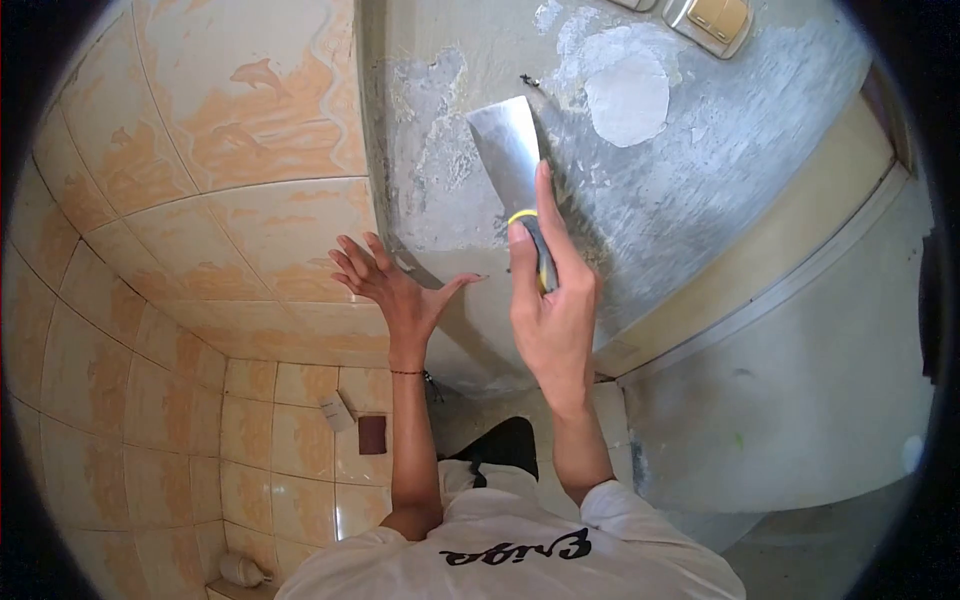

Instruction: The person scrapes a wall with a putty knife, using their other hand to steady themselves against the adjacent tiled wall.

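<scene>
My right hand (560, 320) is wrapped round the dark grey and yellow handle of a putty knife (508, 150), with the index finger stretched along the edge of its wide metal blade. The blade points up and slightly left, over a grey plastered wall (640, 210) with rough, scraped patches. A pale round patch (627, 98) lies to the right of the blade. My left hand (395, 290) is empty, fingers and thumb spread, near the border between the plaster and the orange-patterned tiles (280, 235).
A switch or socket plate (712, 22) is at the top right. Tiled walls curve down the left side. Low in view are a dark red block (372, 435) and a small pale packet (337, 411). A pale panel (780, 370) stands on the right.
</scene>
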Demonstrator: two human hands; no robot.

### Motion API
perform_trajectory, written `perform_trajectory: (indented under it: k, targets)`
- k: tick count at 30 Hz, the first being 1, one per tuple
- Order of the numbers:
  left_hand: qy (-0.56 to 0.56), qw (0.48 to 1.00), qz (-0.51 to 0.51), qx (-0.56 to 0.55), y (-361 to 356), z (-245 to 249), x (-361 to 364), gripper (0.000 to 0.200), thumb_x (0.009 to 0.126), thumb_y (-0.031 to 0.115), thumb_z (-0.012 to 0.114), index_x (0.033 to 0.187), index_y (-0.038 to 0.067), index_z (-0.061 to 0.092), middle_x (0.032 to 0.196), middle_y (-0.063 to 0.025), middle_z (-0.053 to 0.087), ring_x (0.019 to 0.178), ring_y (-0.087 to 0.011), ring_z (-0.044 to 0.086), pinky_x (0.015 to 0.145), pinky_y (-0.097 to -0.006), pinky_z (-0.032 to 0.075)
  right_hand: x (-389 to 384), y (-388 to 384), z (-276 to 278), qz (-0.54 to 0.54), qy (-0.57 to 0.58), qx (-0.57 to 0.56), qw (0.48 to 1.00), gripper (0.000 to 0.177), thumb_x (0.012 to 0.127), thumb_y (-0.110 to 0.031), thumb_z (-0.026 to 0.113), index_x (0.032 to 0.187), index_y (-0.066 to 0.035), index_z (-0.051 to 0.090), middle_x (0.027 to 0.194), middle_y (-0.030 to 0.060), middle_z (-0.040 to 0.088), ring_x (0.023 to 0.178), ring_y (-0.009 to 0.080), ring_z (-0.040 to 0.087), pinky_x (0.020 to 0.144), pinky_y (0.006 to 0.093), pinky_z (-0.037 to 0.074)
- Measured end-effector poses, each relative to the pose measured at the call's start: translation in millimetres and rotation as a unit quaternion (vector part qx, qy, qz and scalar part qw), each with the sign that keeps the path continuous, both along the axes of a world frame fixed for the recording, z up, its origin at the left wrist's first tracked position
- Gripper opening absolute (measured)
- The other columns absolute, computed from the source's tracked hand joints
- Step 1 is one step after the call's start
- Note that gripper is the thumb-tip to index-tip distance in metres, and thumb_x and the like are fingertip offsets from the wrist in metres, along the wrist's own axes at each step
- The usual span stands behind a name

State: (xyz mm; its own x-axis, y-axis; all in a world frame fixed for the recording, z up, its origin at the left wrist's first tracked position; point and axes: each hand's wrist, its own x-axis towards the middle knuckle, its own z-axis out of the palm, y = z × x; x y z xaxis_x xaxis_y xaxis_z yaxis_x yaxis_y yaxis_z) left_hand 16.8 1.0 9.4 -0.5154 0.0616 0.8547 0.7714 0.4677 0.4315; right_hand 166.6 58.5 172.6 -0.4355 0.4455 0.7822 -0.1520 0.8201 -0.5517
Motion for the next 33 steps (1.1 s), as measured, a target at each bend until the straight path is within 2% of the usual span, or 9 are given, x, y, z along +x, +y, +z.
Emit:
perform_trajectory:
  k: [7,10,12,13,15,21,25,27,33]
  targets:
    - [0.007,1.0,0.019,-0.002,2.5,1.3,-5.0,0.163,0.049,0.082,0.083,0.165,0.011,-0.006,0.169,-0.0253,-0.012,0.156,-0.0454,-0.012,0.121,-0.0654,-0.005,9.6,-5.3,7.6,-0.013,-0.052,-0.028,0.998,0.052,0.102,-0.005,0.056,0.153,-0.002,0.046,0.081,0.0244,0.064,0.056,0.0193,0.049,0.055,0.034,0.046]
    - [0.011,1.0,0.013,-0.005,1.6,3.5,-1.2,0.162,0.05,0.081,0.084,0.165,0.01,-0.004,0.169,-0.0252,-0.011,0.155,-0.0464,-0.011,0.121,-0.0665,-0.004,8.4,-3.5,4.3,-0.027,-0.026,0.015,0.999,0.051,0.102,-0.005,0.056,0.152,-0.001,0.046,0.088,0.0277,0.068,0.059,0.0182,0.059,0.056,0.0348,0.048]
    - [0.012,1.0,0.01,-0.002,-0.4,5.2,-3.2,0.161,0.05,0.08,0.085,0.165,0.01,-0.002,0.169,-0.0251,-0.01,0.155,-0.0473,-0.011,0.12,-0.0676,-0.003,10.1,-0.6,3.1,0.012,-0.037,-0.032,0.999,0.051,0.102,-0.005,0.056,0.152,0.0,0.046,0.1,0.0316,0.07,0.069,0.0197,0.07,0.061,0.0352,0.051]
    - [0.014,1.0,0.01,0.0,0.0,5.3,-3.4,0.161,0.05,0.08,0.085,0.165,0.01,-0.002,0.169,-0.0252,-0.01,0.155,-0.0473,-0.011,0.12,-0.0678,-0.003,6.4,0.6,2.6,0.014,-0.036,-0.028,0.999,0.051,0.102,-0.005,0.056,0.152,0.0,0.046,0.1,0.0316,0.07,0.069,0.0197,0.07,0.061,0.0352,0.051]
    - [0.01,1.0,0.01,0.001,0.8,2.5,-1.2,0.161,0.05,0.08,0.085,0.165,0.01,-0.003,0.169,-0.0253,-0.01,0.155,-0.0473,-0.011,0.12,-0.068,-0.004,2.9,0.6,-1.8,0.015,-0.002,-0.008,1.0,0.052,0.102,-0.004,0.055,0.152,0.0,0.046,0.112,0.0336,0.068,0.084,0.0228,0.076,0.067,0.0352,0.053]
    - [0.0,1.0,0.003,0.005,2.4,2.1,-2.9,0.162,0.049,0.078,0.087,0.165,0.011,-0.003,0.168,-0.0261,-0.012,0.155,-0.0476,-0.013,0.12,-0.0687,-0.005,13.2,-2.0,3.9,0.032,-0.062,-0.11,0.991,0.051,0.102,-0.007,0.056,0.152,0.001,0.046,0.122,0.0323,0.067,0.097,0.025,0.075,0.074,0.0338,0.055]
    - [0.004,1.0,0.001,-0.001,0.3,1.0,-1.5,0.163,0.048,0.077,0.088,0.165,0.01,-0.003,0.168,-0.0268,-0.012,0.155,-0.0476,-0.013,0.12,-0.0677,-0.005,11.0,7.7,-9.9,0.02,-0.056,-0.078,0.995,0.05,0.103,-0.009,0.055,0.152,0.001,0.046,0.13,0.0315,0.064,0.108,0.0284,0.073,0.082,0.0343,0.055]
    - [0.003,1.0,0.003,0.003,0.9,2.5,-3.3,0.163,0.048,0.077,0.088,0.165,0.01,-0.003,0.168,-0.027,-0.011,0.155,-0.0475,-0.012,0.12,-0.0673,-0.005,10.8,8.4,-8.5,0.058,-0.049,-0.145,0.987,0.05,0.104,-0.01,0.055,0.152,0.002,0.046,0.135,0.031,0.061,0.119,0.0334,0.067,0.09,0.0362,0.054]
    - [-0.001,1.0,0.003,-0.004,0.4,0.5,-1.8,0.163,0.047,0.076,0.089,0.165,0.01,-0.003,0.168,-0.0274,-0.012,0.155,-0.0476,-0.013,0.121,-0.067,-0.005,11.6,9.8,-8.0,0.055,-0.052,-0.123,0.99,0.05,0.104,-0.011,0.055,0.151,0.003,0.046,0.137,0.0304,0.061,0.124,0.0336,0.064,0.094,0.0379,0.053]
